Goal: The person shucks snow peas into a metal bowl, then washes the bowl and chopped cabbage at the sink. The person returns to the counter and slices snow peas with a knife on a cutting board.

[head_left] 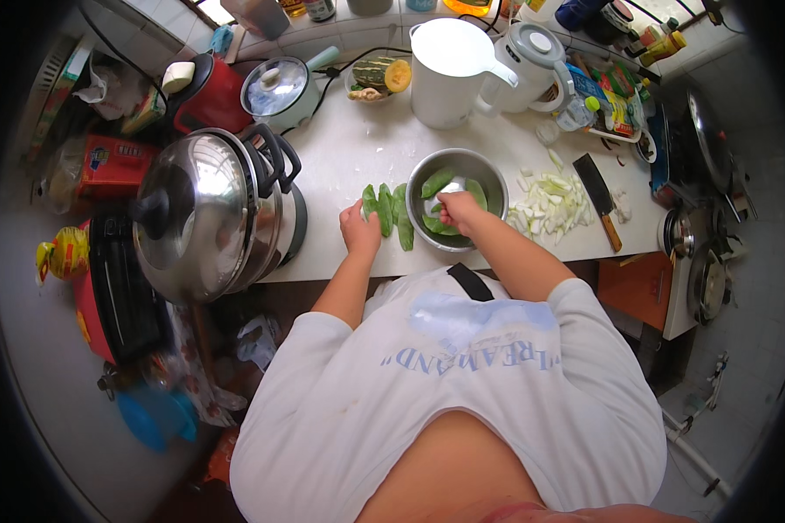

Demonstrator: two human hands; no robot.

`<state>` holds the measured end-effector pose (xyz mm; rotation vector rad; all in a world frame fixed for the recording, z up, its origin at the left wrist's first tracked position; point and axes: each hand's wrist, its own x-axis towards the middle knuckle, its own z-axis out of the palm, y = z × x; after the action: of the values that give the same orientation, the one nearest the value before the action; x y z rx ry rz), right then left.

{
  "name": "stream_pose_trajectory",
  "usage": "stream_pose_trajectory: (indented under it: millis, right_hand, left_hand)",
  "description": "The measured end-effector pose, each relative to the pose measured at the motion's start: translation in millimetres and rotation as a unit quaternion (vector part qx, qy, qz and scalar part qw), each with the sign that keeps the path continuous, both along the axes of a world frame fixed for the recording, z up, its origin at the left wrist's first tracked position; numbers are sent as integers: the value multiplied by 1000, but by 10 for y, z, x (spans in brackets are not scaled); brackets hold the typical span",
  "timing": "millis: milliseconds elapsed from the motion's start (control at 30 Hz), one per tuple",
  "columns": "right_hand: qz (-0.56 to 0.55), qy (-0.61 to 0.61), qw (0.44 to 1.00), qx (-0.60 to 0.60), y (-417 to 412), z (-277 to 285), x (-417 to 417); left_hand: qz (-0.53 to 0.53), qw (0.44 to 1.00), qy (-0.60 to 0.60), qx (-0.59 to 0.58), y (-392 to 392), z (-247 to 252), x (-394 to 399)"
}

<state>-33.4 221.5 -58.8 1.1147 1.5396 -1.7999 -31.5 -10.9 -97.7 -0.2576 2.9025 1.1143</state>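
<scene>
Several flat green bean pods (384, 209) lie side by side on the white worktop (347, 150). My left hand (360, 229) rests at the leftmost pod, its fingertips touching that pod's edge. Right of the row stands a round stainless steel bowl (458, 247) with more green pods (437, 182) inside. My right hand (459, 210) reaches over the bowl's near rim, fingers curled and pinched around a pod that is mostly hidden. To the right of the bowl is a pile of chopped pale vegetable pieces (553, 206).
A cleaver (598, 196) lies beside the chopped pile, with garlic (621, 206) next to it. A large lidded steel steamer pot (196, 209) stands at the left. At the back are a white pitcher (441, 85), a cut pumpkin (378, 74) and a lidded saucepan (278, 91).
</scene>
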Motion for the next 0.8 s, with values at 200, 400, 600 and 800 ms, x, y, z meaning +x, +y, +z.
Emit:
stream_pose_trajectory:
  millis: [200,400,600,800]
  right_hand:
    - [-116,-72,987,-87,-306,-386,-242]
    - [6,-18,998,-62,-246,-88,65]
    - [45,25,997,-61,69,499,392]
    - [285,231,872,324,144,569,691]
  left_hand:
    - [-43,991,-56,117,-10,357,11]
    - [-259,948,168,82,212,638,-44]
    - [-443,850,284,30,740,905,-122]
    - [-492,822,286,8,895,842,-51]
